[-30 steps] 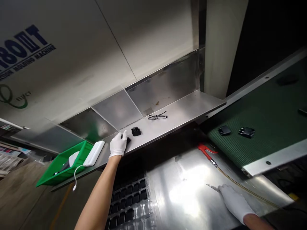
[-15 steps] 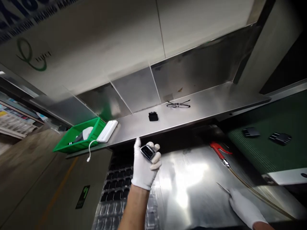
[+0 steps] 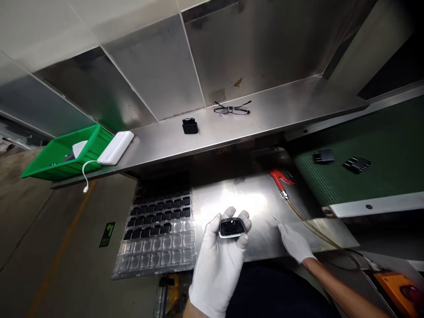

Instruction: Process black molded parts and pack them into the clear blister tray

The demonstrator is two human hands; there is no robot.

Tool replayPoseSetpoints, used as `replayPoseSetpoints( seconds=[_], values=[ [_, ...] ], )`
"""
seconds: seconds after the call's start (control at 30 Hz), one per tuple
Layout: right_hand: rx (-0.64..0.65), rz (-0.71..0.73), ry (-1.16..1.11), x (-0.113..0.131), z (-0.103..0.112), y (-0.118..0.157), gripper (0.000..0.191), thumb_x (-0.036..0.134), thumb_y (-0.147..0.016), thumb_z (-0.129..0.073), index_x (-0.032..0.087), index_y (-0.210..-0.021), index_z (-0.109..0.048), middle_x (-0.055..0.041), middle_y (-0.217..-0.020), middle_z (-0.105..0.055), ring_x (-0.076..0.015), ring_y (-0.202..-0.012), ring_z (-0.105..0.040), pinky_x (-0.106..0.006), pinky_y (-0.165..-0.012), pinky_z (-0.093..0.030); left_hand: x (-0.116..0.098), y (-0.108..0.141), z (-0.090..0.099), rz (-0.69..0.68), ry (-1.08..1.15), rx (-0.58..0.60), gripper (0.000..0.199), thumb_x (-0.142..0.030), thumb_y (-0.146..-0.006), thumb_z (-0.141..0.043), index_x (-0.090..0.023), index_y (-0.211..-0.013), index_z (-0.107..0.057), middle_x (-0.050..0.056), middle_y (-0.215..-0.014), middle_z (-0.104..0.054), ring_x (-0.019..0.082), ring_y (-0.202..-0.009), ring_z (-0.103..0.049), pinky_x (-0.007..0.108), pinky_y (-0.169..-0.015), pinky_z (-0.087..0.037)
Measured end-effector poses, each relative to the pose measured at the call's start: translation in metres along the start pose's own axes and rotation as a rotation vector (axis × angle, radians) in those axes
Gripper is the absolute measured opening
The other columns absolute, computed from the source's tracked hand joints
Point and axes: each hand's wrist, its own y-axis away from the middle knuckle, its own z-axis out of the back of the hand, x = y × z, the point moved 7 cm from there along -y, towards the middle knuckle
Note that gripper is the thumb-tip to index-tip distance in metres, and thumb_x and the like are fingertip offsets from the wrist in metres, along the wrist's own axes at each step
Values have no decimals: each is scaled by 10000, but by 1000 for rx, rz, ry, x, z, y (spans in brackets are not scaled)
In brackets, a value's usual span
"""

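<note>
Lowered from beneath the steel shelf (image 3: 258, 119), the left hand (image 3: 220, 260) had brought the small black part (image 3: 232, 227) down over the metal table (image 3: 255, 203), fingers clamped around it. Right of that part, the right hand (image 3: 294, 243) pinched thin tweezers (image 3: 275, 219). Left of it lay a clear tray (image 3: 155, 238); beyond, a red air gun (image 3: 280, 179) and glasses (image 3: 232, 108).

A steel shelf (image 3: 265, 119) runs under steel wall panels (image 3: 159, 66); a shiny steel table (image 3: 258, 207) catches glare, grey floor (image 3: 49, 247) with a yellow line at left
</note>
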Motion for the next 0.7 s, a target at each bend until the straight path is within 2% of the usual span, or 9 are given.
replayPoseSetpoints(
  seconds=[0.1, 0.13, 0.2, 0.27, 0.3, 0.37, 0.47, 0.57, 0.7],
  values=[
    [5, 124, -104, 19, 19, 25, 429, 269, -1010, -209, 154, -1166, -592, -148, -1266, -618, -264, -1180, -577, -401, -1061, -425, 21, 4, 1, -59, -4, -81, 197, -179, -968, -530, -63, -1093, -631, 174, -1150, -631, 260, -1103, -678, 227, -784, -635],
    [10, 151, -178, 27, 29, 36, 430, 324, -1033, -196, 171, -1152, -580, -121, -1189, -636, -238, -1116, -599, -371, -1008, -468, 28, 5, 1, -79, -2, -103, 197, -152, -970, -515, -57, -1102, -627, 179, -1171, -632, 267, -1118, -676, 242, -818, -636],
    [56, 169, -406, 42, 54, 59, 437, 483, -1052, -225, 197, -1098, -552, -51, -951, -620, -187, -870, -618, -303, -767, -541, 41, 7, 3, -110, -5, -143, 213, -137, -984, -491, -53, -1137, -613, 179, -1168, -640, 248, -1082, -693, 257, -854, -633],
    [186, 141, -667, 60, 79, 84, 450, 611, -1020, -327, 207, -1026, -525, 24, -761, -511, -133, -600, -511, -244, -490, -453, 57, 9, 4, -88, -25, -153, 246, -213, -1015, -478, -64, -1170, -597, 148, -1063, -653, 182, -913, -719, 215, -738, -637],
    [261, 125, -752, 69, 92, 97, 456, 642, -1000, -381, 207, -1006, -516, 46, -721, -481, -110, -532, -461, -222, -431, -410, 65, 10, 4, -67, -42, -150, 269, -270, -1025, -472, -82, -1175, -593, 118, -995, -648, 138, -791, -704, 175, -623, -613],
    [424, 114, -829, 87, 118, 123, 481, 679, -977, -419, 208, -1020, -510, 70, -660, -478, -90, -450, -433, -202, -381, -388, 79, 13, 4, -33, -102, -131, 306, -379, -1025, -471, -126, -1146, -595, 57, -894, -617, 58, -561, -588, 112, -403, -464],
    [612, 130, -802, 107, 149, 157, 515, 696, -974, -418, 196, -1049, -520, 66, -603, -531, -74, -387, -447, -174, -371, -371, 90, 16, 7, -51, -242, -128, 334, -488, -989, -513, -167, -1038, -594, 10, -842, -590, 6, -426, -400, 99, -307, -275],
    [725, 126, -734, 122, 161, 181, 511, 664, -1000, -388, 180, -1039, -545, 59, -557, -535, -53, -384, -441, -137, -391, -335, 90, 16, 13, -127, -432, -168, 418, -588, -945, -534, -179, -1013, -589, 3, -796, -589, 24, -453, -416, 107, -340, -288],
    [843, 106, -661, 151, 150, 196, 429, 558, -1020, -393, 172, -1070, -572, 62, -556, -534, -61, -376, -435, -140, -370, -329, 78, 14, 22, -208, -570, -180, 533, -664, -932, -477, -169, -1094, -593, 16, -768, -607, 41, -454, -439, 141, -385, -336]
  ],
)
